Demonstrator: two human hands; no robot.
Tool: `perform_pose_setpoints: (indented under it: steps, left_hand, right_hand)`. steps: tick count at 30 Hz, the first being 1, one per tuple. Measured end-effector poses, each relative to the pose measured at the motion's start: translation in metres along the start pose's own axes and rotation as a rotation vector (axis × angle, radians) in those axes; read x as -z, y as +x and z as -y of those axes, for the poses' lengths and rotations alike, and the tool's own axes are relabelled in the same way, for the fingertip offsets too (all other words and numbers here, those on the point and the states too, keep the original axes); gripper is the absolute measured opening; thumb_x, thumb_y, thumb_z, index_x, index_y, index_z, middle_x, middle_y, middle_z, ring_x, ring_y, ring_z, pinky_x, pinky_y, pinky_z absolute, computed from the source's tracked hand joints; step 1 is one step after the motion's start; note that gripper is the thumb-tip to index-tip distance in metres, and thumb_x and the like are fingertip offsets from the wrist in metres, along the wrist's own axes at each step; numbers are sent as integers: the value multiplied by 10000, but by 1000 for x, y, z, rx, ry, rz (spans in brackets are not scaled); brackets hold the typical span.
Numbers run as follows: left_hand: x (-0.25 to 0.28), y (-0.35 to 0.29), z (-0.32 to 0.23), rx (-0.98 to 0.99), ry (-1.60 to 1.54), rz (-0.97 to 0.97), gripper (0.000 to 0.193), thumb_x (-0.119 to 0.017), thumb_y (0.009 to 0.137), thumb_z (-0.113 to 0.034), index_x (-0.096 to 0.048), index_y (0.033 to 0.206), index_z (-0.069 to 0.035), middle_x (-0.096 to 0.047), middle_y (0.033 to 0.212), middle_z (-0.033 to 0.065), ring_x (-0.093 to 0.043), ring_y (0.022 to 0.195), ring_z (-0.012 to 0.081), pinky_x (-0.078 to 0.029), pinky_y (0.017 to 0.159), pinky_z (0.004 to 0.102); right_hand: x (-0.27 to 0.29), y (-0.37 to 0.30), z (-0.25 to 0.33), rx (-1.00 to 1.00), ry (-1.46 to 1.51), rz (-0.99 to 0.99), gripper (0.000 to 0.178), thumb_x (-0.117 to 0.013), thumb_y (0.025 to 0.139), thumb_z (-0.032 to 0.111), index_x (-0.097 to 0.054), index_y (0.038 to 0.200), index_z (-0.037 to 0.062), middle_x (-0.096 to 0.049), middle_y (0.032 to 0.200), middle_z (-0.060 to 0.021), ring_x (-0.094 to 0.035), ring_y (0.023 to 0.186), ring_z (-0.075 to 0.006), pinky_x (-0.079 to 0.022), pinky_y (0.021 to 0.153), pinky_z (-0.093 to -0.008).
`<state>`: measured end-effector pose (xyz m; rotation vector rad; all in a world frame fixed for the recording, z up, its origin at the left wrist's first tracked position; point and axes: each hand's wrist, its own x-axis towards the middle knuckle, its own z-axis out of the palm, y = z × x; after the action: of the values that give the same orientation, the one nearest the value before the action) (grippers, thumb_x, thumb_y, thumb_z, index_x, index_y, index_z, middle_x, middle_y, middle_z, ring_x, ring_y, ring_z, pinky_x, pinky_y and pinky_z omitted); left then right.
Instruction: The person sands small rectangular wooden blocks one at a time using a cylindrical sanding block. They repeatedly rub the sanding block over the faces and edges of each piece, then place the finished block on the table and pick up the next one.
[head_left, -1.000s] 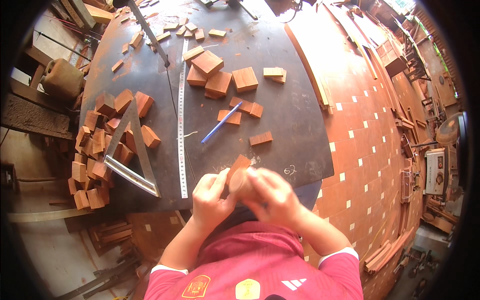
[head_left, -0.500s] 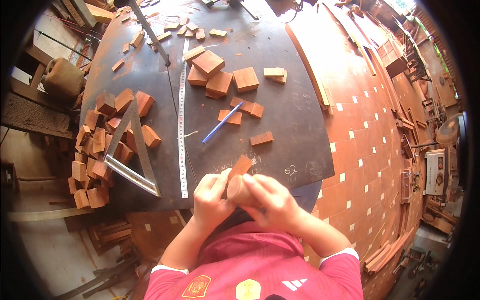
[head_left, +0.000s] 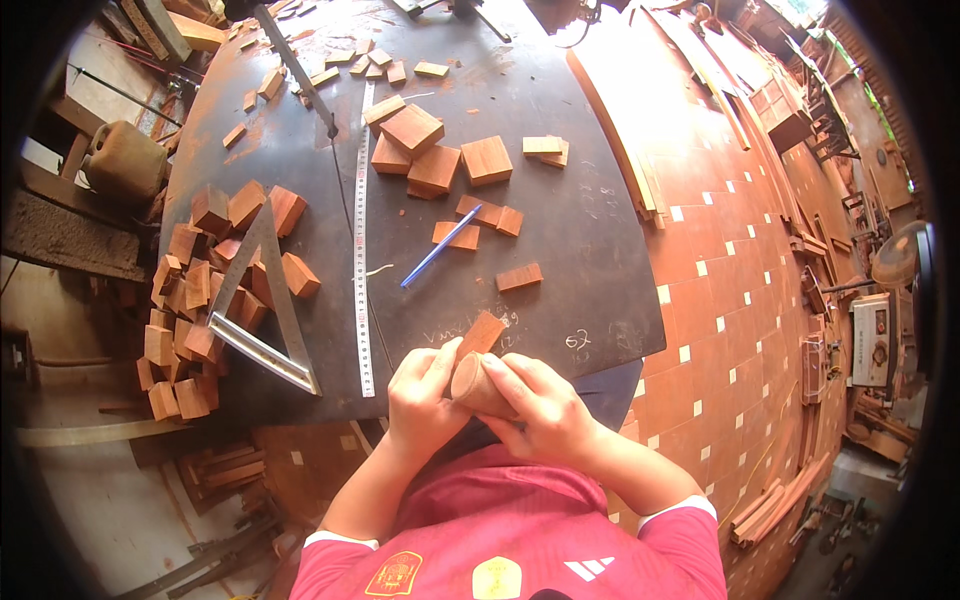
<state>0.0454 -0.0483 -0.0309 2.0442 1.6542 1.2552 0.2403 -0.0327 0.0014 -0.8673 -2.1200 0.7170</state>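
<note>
Wooden block (head_left: 484, 334) is slanting up and to the right at the lower centre of the frame, its long axis running from my left hand (head_left: 421, 390) toward the middle of the desk (head_left: 590, 255). My left hand is gripping its lower end between thumb and fingers, so that hand is the nearer one. My right hand (head_left: 545, 408) is closing around one round-ended wooden piece (head_left: 468, 380), whose flat round face is pointing left, toward my left thumb, and is sitting just below the block's lower end; whether the two are touching, I cannot tell. From my right hand the block is lying to the upper left. Counting the rest, I am seeing one blue pen (head_left: 440, 246), one long white measuring strip (head_left: 364, 240) and one metal set square (head_left: 282, 290) at left. At least five larger blocks (head_left: 412, 129) are clustering at upper centre, and six smaller pieces (head_left: 519, 277) are lying right and below them, two of those overlapping. At the left of the frame a heap of blocks (head_left: 158, 343) is overlapping too much for counting, and small offcuts (head_left: 432, 69) are scattering along the top.
</note>
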Motion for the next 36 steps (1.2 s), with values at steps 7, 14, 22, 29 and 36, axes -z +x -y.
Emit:
perform_pose_setpoints:
  steps: [7,14,22,29,36]
  left_hand:
    - [2,0,-2,31,-11,22,456,-866,742,-68,-766,1172,48,-724,884,171,-720,757,317,-586,680,392]
    - [-2,2,-2,12,-13,-8,464,-860,740,-69,-759,1180,38,-719,873,157,-711,759,316,-584,683,393]
    - [-4,0,-1,-10,-6,-12,508,-864,715,-74,-743,1199,19,-708,869,135,-696,755,302,-578,682,392]
    - [-4,1,-2,-22,-8,-13,475,-858,758,-78,-742,1206,29,-704,851,138,-691,745,298,-570,666,391]
    - [-5,-2,-1,-7,-13,-9,495,-857,749,-86,-742,1216,30,-699,854,141,-694,756,308,-576,673,402]
  right_hand:
    - [8,10,-8,20,-27,-65,721,-867,789,59,-575,1435,-73,-672,1148,-273,-692,1003,-453,-590,910,-486]
    - [14,12,-14,-54,-63,-84,730,-884,790,82,-580,1436,-68,-666,1208,-281,-694,1043,-452,-586,929,-488]
    - [18,16,-15,-72,-59,-78,748,-875,781,76,-580,1459,-38,-676,1181,-271,-697,1041,-444,-577,953,-495]
    - [22,21,-21,-32,-81,-117,727,-847,805,43,-557,1463,-56,-667,1180,-272,-696,1021,-437,-590,904,-476]
    - [21,19,-17,-58,-64,-84,729,-870,784,57,-580,1445,-50,-679,1146,-261,-700,1031,-442,-582,939,-490]
